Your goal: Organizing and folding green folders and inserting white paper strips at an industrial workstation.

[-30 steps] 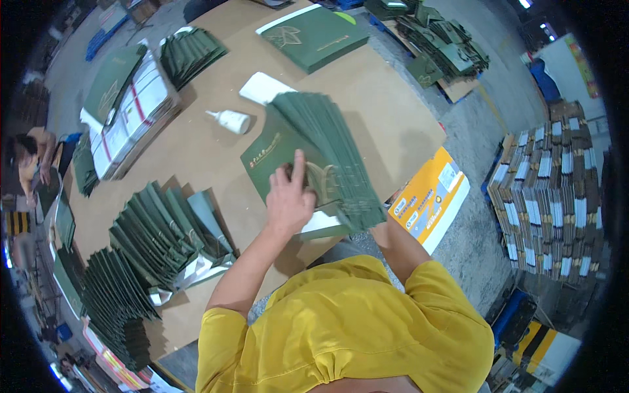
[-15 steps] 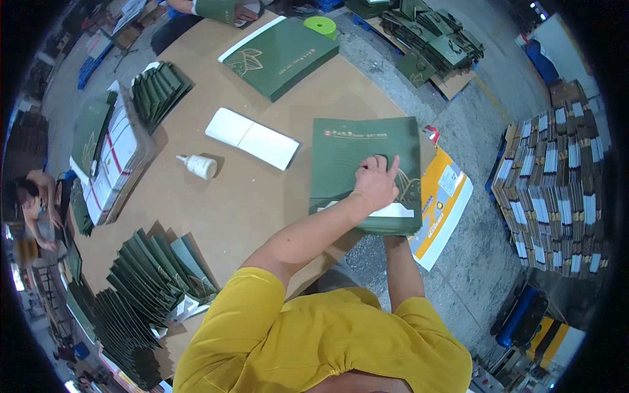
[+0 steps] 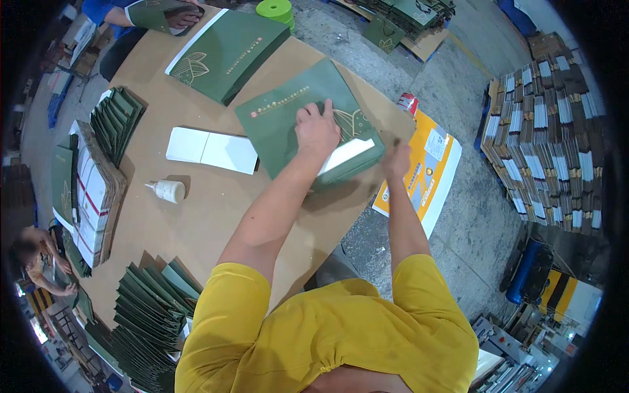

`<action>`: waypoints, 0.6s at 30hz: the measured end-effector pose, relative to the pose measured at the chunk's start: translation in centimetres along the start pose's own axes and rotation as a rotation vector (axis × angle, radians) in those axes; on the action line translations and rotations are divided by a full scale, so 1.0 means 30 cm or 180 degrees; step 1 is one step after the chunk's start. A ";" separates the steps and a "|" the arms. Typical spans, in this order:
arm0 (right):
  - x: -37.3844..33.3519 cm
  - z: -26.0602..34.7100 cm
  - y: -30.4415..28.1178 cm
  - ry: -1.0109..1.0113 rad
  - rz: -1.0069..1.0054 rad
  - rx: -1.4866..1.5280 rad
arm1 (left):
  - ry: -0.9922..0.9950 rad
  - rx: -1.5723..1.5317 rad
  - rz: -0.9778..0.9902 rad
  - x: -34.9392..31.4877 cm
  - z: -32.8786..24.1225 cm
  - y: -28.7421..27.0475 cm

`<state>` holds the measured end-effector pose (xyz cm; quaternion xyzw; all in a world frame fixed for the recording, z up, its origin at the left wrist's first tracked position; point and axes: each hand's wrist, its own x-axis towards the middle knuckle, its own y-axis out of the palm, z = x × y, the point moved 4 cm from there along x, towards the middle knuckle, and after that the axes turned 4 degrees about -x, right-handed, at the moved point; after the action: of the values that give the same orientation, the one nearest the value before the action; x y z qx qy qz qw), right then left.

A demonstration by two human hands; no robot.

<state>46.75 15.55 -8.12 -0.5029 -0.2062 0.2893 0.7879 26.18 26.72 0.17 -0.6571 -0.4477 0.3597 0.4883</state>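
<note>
**Left hand (image 3: 318,132) on green, gold-printed paper bags (image 3: 280,134)**

My left fingers lie loosely spread on the bags, mid-frame. My right hand (image 3: 397,160) is blurred beside their right edge; I cannot tell whether it's wide or narrow.

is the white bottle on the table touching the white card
Apart. The head view shows it: a strip of bare brown tabletop lies between the white bottle and the near edge of the white card.
</note>
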 end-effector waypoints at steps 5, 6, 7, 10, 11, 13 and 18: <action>-0.002 0.007 -0.301 -0.1183 -0.0792 0.0641 | 0.0281 -0.0051 0.0199 0.004 -0.106 0.080; -0.060 0.106 -0.322 -0.1713 -0.0448 0.0747 | 0.0364 -0.0065 0.0108 0.002 -0.096 0.067; -0.124 0.218 -0.324 -0.2254 -0.0086 0.0895 | 0.0324 -0.0038 0.0146 0.002 -0.072 0.042; -0.199 0.377 -0.265 -0.2979 0.0260 0.0229 | 0.0079 -0.0804 0.0378 0.016 0.003 -0.003; -0.198 0.383 -0.211 -0.2885 0.0408 0.0021 | 0.0223 -0.1322 0.0285 0.026 0.044 0.012; -0.209 0.384 -0.098 -0.2892 0.0587 -0.0680 | 0.0292 -0.2928 0.0308 0.048 0.159 0.061; -0.194 0.301 -0.041 -0.2993 0.0264 -0.0845 | -0.0271 -0.3625 -0.1071 -0.096 0.385 -0.100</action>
<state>37.16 17.37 -3.50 -0.4218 -0.5544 0.4874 0.5264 13.98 28.08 0.10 -0.7206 -0.6874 0.0066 0.0909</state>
